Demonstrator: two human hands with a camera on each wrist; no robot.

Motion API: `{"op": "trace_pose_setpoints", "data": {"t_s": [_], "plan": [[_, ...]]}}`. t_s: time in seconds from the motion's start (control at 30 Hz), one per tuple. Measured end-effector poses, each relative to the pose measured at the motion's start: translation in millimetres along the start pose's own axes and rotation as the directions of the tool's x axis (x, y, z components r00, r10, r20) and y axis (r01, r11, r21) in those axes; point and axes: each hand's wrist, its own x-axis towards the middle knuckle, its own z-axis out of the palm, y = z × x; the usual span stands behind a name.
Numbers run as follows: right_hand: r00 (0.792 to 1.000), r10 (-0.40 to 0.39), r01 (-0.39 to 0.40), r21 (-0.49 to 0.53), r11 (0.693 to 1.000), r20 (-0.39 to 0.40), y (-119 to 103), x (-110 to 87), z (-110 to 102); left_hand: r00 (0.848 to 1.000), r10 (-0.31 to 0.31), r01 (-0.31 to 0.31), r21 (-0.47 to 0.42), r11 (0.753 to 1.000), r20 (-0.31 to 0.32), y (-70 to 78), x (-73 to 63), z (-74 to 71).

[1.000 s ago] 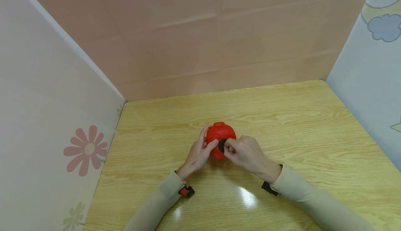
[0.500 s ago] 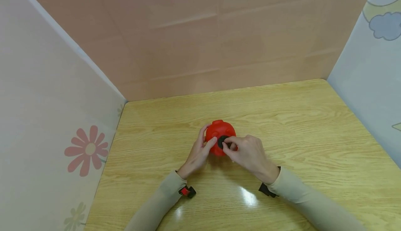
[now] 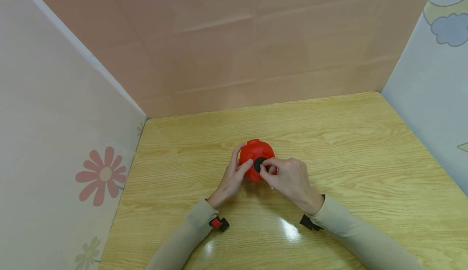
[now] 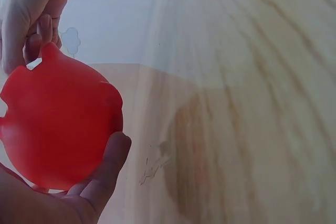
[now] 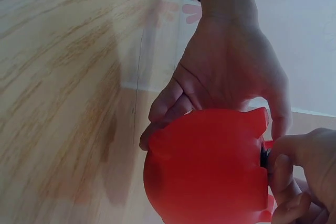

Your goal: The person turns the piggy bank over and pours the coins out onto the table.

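Observation:
A round red piggy bank (image 3: pixel 258 149) is held up over the table, its underside with short stub feet turned toward me. My left hand (image 3: pixel 233 175) grips it from the left, the thumb on the underside and the other fingers behind. A round black plug (image 3: pixel 258 164) sits in the underside. Thumb and index finger of my right hand (image 3: pixel 292 180) pinch at this plug. From the right wrist view, the dark edge of the plug (image 5: pixel 264 157) shows between the stub feet, right at the fingertips. The bank's smooth red body (image 4: pixel 65 121) fills the left wrist view's lower left.
The wood-grain table (image 3: pixel 190 148) extends around both hands. A brown panel (image 3: pixel 219 50) rises at its back edge. Pale walls with printed flowers (image 3: pixel 105 174) and a cloud (image 3: pixel 451 30) stand at the left and right sides.
The right hand's fingers have loosened from a tight curl into a fingertip pinch, showing more of the black plug. The piggy bank has tilted slightly and shifted a little away from me.

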Motion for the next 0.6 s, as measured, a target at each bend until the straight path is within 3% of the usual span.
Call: {"op": "trace_pose_setpoints", "data": {"t_s": [0.6], "plan": [[0.998,0.070,-0.070,0.064,0.995,-0.004,0.4,1.1,-1.6,1.000,-0.023,0.023,-0.002,1.000,-0.002,-2.6,1.2,-1.0]]}}
